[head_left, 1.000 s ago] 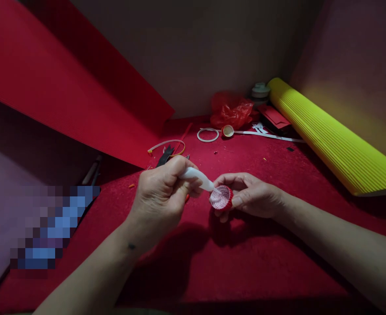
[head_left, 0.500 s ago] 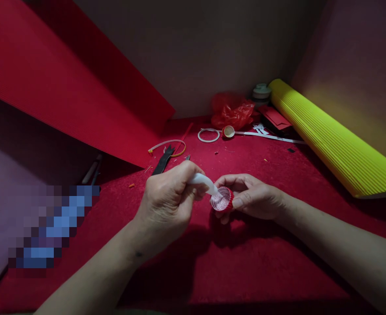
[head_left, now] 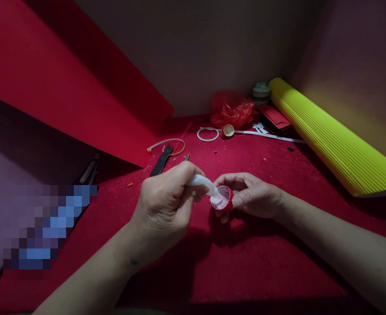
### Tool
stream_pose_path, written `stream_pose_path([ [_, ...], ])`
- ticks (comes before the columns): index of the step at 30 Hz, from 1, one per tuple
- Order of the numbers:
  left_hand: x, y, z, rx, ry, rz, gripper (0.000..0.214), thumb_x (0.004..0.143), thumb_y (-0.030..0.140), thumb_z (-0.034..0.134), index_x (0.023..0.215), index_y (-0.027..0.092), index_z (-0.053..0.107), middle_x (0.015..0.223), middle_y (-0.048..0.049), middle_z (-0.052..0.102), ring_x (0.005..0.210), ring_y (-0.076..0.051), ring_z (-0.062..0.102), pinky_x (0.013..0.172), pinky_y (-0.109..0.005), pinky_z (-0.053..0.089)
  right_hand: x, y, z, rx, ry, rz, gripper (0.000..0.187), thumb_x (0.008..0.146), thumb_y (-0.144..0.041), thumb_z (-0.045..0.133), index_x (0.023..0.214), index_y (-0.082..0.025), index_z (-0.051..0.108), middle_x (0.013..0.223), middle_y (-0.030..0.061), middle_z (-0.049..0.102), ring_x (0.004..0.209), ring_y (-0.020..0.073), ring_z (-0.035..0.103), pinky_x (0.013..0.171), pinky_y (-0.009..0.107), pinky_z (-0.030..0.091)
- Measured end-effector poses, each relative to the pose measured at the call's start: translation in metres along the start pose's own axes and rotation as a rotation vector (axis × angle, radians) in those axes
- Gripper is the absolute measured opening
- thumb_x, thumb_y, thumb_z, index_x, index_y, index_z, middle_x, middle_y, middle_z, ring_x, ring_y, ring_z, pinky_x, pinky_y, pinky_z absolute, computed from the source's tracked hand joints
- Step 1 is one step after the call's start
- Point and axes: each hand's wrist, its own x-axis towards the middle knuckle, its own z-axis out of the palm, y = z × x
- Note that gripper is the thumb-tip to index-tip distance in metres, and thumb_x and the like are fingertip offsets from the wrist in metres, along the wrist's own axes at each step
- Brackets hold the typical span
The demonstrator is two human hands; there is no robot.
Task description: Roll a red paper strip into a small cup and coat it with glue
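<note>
My left hand (head_left: pixel 166 205) is closed around a white glue bottle (head_left: pixel 203 183), most of which is hidden in the fist. Its curved white nozzle points down to the right, with the tip inside the mouth of a small red cup (head_left: pixel 222 199) of coiled corrugated paper. Whitish-pink rings show on the cup's inner wall. My right hand (head_left: pixel 250 197) grips this cup between thumb and fingers, tilting its open side toward me and the nozzle. Some right fingertips are behind or under the cup. Both hands are held just above the red tabletop (head_left: pixel 245 267).
A red corrugated sheet (head_left: pixel 81 83) leans at left, a yellow corrugated roll (head_left: pixel 337 140) at right. Behind my hands lie a second small cup (head_left: pixel 227 131), a white paper ring (head_left: pixel 208 134), a red plastic bag (head_left: pixel 233 111), a lidded jar (head_left: pixel 261 90) and a black-handled tool (head_left: pixel 162 161).
Both hands keep their grips on the glue bottle and the cup. The nozzle tip has shifted very slightly to the right inside the cup; the camera view has moved a little.
</note>
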Motion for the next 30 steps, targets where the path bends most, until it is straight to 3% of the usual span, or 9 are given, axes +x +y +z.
stream_pose_path([
  [12,-0.0004,-0.0025,-0.0055,0.122,0.066,0.077,0.011,0.085,0.012,0.055,0.084,0.018,0.064,0.068,0.0009,0.065,0.055,-0.009,0.056,0.053,-0.021,0.043,0.0001,0.0003,-0.0018,0.012,-0.002,-0.007,0.037,0.064,-0.008,0.070,0.100,-0.008,0.063,0.083,0.0094,0.070,0.072,0.0212,0.070,0.065,0.034,0.058],
  [19,-0.0021,0.0030,-0.0017,0.091,-0.013,0.114,0.010,0.085,0.008,0.054,0.084,0.014,0.062,0.068,0.0008,0.063,0.057,-0.007,0.056,0.054,-0.018,0.043,-0.0007,-0.0012,0.0002,-0.017,0.016,0.002,0.034,0.064,-0.008,0.070,0.097,-0.009,0.063,0.081,0.0083,0.069,0.070,0.0200,0.069,0.065,0.035,0.057],
  [30,-0.0021,0.0019,-0.0046,0.182,-0.007,0.124,0.010,0.086,0.012,0.054,0.081,0.017,0.061,0.067,0.0010,0.062,0.056,-0.009,0.056,0.053,-0.020,0.041,-0.0015,-0.0010,-0.0004,-0.019,0.020,0.004,0.035,0.063,-0.010,0.071,0.097,-0.008,0.063,0.081,0.0094,0.069,0.070,0.0206,0.069,0.065,0.034,0.057],
])
